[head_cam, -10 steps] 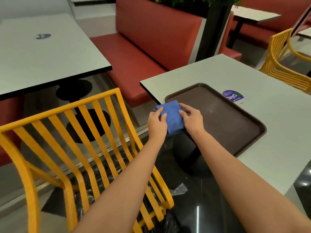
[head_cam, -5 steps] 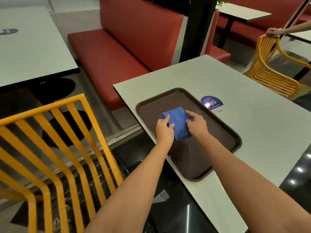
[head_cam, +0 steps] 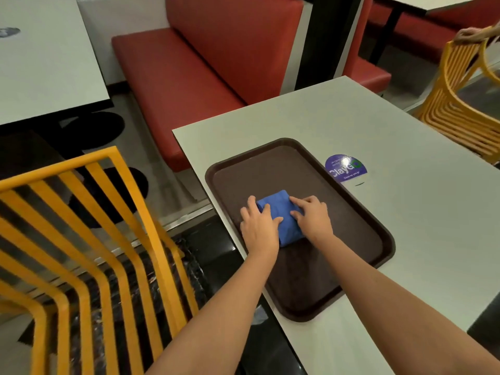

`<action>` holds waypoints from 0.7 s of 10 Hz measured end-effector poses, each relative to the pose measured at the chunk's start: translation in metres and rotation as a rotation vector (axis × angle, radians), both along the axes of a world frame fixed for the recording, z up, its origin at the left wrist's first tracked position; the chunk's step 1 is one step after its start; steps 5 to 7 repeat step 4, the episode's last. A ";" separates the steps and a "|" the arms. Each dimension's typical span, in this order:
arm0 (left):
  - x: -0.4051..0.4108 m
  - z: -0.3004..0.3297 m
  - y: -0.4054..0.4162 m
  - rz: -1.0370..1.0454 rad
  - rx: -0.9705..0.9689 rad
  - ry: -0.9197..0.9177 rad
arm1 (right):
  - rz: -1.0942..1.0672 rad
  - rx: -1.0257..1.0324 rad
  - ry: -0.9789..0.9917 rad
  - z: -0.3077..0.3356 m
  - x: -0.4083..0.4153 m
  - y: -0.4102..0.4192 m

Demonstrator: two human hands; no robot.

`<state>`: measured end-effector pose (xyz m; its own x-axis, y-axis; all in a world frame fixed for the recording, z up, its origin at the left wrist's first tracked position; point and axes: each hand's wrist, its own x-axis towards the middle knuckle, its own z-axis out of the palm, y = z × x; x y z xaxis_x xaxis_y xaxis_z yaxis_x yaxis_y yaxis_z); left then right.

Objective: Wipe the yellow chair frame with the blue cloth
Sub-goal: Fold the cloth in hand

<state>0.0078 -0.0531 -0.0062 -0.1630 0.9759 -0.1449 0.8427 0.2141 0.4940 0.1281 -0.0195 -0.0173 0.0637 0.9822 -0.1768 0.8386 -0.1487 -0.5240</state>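
- Head view: folded blue cloth (head_cam: 280,216) lies on the dark brown plastic tray (head_cam: 351,212), on the pale grey table (head_cam: 419,239).
- Left hand (head_cam: 259,228) and right hand (head_cam: 313,219) rest on it from either side, fingers loosely curved; a firm grip cannot be told.
- Yellow slatted metal chair frame (head_cam: 89,239) stands near left, well apart.
- Judged step: cloth on the tray, not at the frame. Next: lift it, carry left.
- Chair legs cut off; cloth's underside hidden.

Two yellow chairs (head_cam: 89,239) (head_cam: 460,104) — one tray (head_cam: 359,212), one cloth (head_cam: 281,212).
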 end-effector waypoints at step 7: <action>-0.004 -0.008 -0.004 -0.143 -0.006 0.244 | 0.038 0.044 -0.227 0.013 -0.012 -0.002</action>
